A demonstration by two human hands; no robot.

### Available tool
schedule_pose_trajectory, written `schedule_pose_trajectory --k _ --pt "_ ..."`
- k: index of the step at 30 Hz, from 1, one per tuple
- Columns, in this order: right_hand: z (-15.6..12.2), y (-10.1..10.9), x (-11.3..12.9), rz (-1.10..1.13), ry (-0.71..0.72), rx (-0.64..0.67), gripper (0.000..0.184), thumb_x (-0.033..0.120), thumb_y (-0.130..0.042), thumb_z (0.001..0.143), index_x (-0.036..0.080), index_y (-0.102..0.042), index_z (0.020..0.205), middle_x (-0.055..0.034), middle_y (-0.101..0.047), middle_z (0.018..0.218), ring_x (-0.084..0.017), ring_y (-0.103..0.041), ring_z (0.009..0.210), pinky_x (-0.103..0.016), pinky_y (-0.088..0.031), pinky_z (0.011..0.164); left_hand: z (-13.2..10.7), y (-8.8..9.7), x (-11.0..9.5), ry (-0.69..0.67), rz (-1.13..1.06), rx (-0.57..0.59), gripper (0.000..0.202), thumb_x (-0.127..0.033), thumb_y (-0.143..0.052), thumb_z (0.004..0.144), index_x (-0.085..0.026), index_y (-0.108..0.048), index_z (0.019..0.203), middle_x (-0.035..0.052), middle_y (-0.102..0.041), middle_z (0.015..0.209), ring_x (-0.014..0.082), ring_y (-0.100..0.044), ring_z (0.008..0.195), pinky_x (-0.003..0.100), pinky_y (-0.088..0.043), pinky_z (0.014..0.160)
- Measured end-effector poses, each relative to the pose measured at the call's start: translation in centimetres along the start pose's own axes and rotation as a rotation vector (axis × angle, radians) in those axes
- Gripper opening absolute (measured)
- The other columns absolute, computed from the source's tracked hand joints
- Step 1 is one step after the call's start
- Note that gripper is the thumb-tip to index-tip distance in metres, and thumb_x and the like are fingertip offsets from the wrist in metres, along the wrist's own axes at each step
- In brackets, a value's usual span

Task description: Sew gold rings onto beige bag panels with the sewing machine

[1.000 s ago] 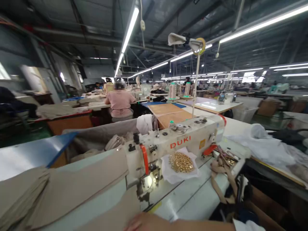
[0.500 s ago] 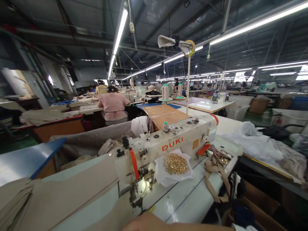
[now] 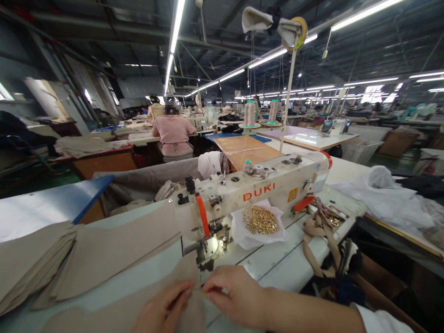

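A cream DUKI sewing machine stands on the pale table, its needle area lit. A beige fabric piece lies in front of the needle. My left hand rests on this fabric at the bottom edge, fingers curled toward the right hand. My right hand pinches the fabric's edge just below the presser foot. The two hands nearly touch. A white cloth holding a heap of gold metal rings sits under the machine arm.
Stacked beige fabric pieces lie at the left. Beige straps hang off the table's right edge. A grey bin with cloth stands behind the machine. A person in a pink top sits at a farther table. White cloth covers the right table.
The view has tipped down. My left hand has come into view on the fabric, and my right hand has moved up to the fabric's edge at the needle.
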State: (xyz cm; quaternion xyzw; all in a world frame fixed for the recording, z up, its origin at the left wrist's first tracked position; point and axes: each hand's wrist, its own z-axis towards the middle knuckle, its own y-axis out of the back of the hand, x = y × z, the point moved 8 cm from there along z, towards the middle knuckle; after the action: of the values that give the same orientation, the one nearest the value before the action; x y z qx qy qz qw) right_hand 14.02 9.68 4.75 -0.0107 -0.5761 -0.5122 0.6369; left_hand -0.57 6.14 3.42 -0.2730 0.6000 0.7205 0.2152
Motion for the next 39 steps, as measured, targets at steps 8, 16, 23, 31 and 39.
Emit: schedule_pose_trajectory --k 8,16,23,31,39 --pt "3.3 10.9 -7.5 -0.601 -0.259 -0.053 0.024 0.009 -0.045 0.088 0.013 -0.066 0.099 -0.0099 -0.069 0.099 -0.020 -0.061 0.095 -0.028 -0.043 0.084 1.7 0.7 3.7 0.204 -0.039 -0.082 0.026 -0.040 -0.046 0.074 -0.026 -0.067 0.081 -0.0019 -0.071 0.064 0.0216 -0.069 0.064 0.030 -0.055 0.064" --pt "5.7 9.8 -11.8 -0.759 -0.263 0.189 0.019 0.012 -0.049 0.085 0.013 -0.068 0.084 -0.0107 -0.070 0.091 -0.022 -0.061 0.085 -0.030 -0.042 0.078 2.1 0.5 3.3 0.223 -0.062 -0.100 0.027 -0.040 -0.045 0.074 -0.024 -0.066 0.082 -0.0010 -0.069 0.061 0.0216 -0.068 0.063 0.031 -0.054 0.064" --pt "5.5 9.2 -11.3 -0.867 -0.218 0.272 0.019 0.010 -0.050 0.084 0.013 -0.068 0.083 -0.0100 -0.068 0.090 -0.023 -0.060 0.084 -0.031 -0.043 0.075 2.1 0.5 3.1 0.216 -0.063 -0.102 0.030 -0.043 -0.045 0.073 -0.023 -0.066 0.082 -0.0002 -0.069 0.062 0.0224 -0.068 0.064 0.031 -0.053 0.063" --pt "5.7 8.2 -10.0 -0.923 -0.179 0.374 0.016 0.012 -0.052 0.088 0.010 -0.068 0.085 -0.0119 -0.068 0.093 -0.023 -0.060 0.094 -0.034 -0.043 0.086 2.1 0.4 3.4 0.231 -0.062 -0.108 0.031 -0.043 -0.044 0.073 -0.023 -0.066 0.083 0.0008 -0.070 0.064 0.0229 -0.067 0.065 0.032 -0.052 0.064" --pt "6.3 8.1 -10.6 -0.867 -0.197 0.335 0.017 0.009 -0.051 0.086 0.010 -0.068 0.084 -0.0133 -0.069 0.094 -0.024 -0.063 0.092 -0.034 -0.045 0.083 1.9 0.4 3.2 0.223 -0.059 -0.103 0.032 -0.045 -0.045 0.074 -0.023 -0.066 0.084 0.0010 -0.071 0.066 0.0237 -0.068 0.067 0.033 -0.052 0.066"
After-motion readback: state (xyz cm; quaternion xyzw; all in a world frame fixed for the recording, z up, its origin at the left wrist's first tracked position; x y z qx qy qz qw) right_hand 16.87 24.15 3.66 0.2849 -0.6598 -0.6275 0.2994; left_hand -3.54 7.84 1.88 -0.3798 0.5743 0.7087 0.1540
